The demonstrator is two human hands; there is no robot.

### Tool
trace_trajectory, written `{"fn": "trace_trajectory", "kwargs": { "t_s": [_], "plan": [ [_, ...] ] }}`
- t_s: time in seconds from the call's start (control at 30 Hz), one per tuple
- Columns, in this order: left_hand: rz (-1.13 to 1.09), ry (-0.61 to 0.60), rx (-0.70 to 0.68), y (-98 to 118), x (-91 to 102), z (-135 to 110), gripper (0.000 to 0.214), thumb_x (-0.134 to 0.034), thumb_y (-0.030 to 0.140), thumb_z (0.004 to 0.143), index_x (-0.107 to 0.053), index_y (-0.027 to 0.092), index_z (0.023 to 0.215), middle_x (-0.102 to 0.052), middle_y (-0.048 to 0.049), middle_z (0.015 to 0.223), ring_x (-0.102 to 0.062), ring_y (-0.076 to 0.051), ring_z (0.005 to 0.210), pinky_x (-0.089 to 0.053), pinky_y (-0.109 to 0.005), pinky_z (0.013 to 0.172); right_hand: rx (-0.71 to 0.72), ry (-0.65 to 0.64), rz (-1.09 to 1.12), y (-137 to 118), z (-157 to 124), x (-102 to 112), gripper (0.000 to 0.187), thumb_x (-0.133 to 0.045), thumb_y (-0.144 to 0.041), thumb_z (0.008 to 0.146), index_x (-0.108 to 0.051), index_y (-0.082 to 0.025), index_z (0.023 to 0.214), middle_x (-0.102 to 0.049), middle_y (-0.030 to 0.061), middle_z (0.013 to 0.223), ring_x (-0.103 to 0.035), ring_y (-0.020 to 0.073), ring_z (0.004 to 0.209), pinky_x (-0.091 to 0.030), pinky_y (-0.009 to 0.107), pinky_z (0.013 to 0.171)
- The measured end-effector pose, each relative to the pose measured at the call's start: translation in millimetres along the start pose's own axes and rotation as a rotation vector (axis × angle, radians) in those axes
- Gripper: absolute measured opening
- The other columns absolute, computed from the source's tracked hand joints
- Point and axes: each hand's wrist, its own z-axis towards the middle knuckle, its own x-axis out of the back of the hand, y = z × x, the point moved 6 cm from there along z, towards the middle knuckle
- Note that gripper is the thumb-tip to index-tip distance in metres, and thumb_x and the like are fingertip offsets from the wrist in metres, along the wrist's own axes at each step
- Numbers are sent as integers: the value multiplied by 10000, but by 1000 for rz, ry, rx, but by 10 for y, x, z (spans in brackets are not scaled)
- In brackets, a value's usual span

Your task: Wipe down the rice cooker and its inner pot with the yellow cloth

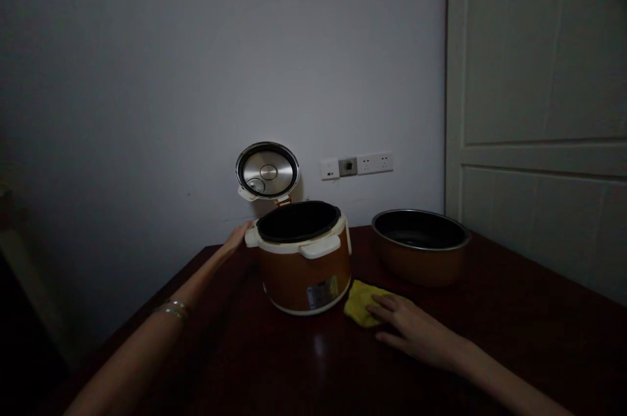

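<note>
An orange-brown and white rice cooker [287,279] stands on a dark red table with its round lid [268,171] raised at the back. My left hand [239,235] is at the cooker's left side handle and appears closed on it, its fingertips partly hidden behind it. On the tabletop to the right of the cooker lies a yellow cloth [361,304]. My right hand [409,326] rests over the cloth's right part, fingers stretched out and apart. The cooker's opening looks dark inside.
A round brown pot [421,259] with a dark inside stands at the right of the table [304,377]. White wall sockets [375,162] sit low on the wall behind. A pale panelled door [539,109] rises at the right.
</note>
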Motion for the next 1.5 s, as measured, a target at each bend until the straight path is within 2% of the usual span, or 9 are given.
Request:
{"fn": "trace_trajectory", "kwargs": {
  "t_s": [0.17,0.3,0.47,0.67,0.9,1.03,1.3,1.37,1.5],
  "plan": [
    [-207,164,66,-106,30,-14,229,-499,271,767,-660,147,663,-625,-15,584,-583,-168,632,-433,-246,579,-5,158,-161,149,121,-131,443,-507,-223,842,-539,-260,1282,-584,131,1207,-554,313,1076,-450,506,887],
    [-429,313,172,-329,-62,-170,264,-415,272,777,-645,145,803,-643,-27,653,-602,-153,585,-465,-249,574,-54,191,-147,248,286,-190,363,-527,-211,809,-617,-183,1159,-599,162,1116,-593,289,991,-480,417,837],
    [-650,417,340,-746,-237,-410,267,-368,272,805,-599,138,807,-632,-54,648,-612,-150,543,-494,-267,562,-73,239,132,212,390,-51,257,-454,-291,857,-658,-191,977,-626,85,938,-629,202,800,-482,315,737],
    [-784,567,431,-1190,-340,-567,290,-325,256,802,-592,147,777,-636,-86,697,-660,-178,705,-515,-296,693,-150,858,518,286,618,498,404,-447,-388,855,-571,-149,1157,-619,118,1097,-590,230,993,-446,368,891],
    [-711,705,351,-1552,-447,-669,237,-374,242,736,-576,151,650,-569,-36,597,-593,-149,582,-490,-285,626,-115,1204,702,191,1088,796,460,-526,-474,819,-628,-199,1173,-536,98,1171,-510,207,1107,-379,374,999],
    [-642,686,246,-1583,-498,-640,253,-407,289,704,-594,147,608,-590,-35,600,-564,-141,545,-467,-279,585,-92,1260,948,136,1219,614,475,-525,-446,833,-602,-177,1216,-561,113,1266,-495,210,1187,-347,387,1043],
    [-574,622,197,-1533,-536,-619,240,-394,284,668,-579,157,584,-573,-22,558,-540,-140,513,-440,-272,553,-374,1119,1179,346,1089,-286,482,-560,-454,768,-641,-148,1132,-630,119,1185,-575,242,1112,-414,416,986],
    [-566,618,211,-1501,-543,-634,235,-382,274,672,-567,159,586,-565,-19,562,-530,-138,503,-434,-272,548,-402,1119,1114,318,1029,-269,444,-554,-443,768,-651,-149,1086,-652,116,1118,-592,246,1062,-429,430,960],
    [-551,598,235,-1430,-560,-662,234,-365,257,695,-553,158,598,-554,-15,576,-525,-135,513,-438,-279,572,-309,1196,890,115,1009,175,403,-508,-424,812,-634,-154,1084,-626,113,1108,-566,225,1059,-408,409,975]
  ]
}}
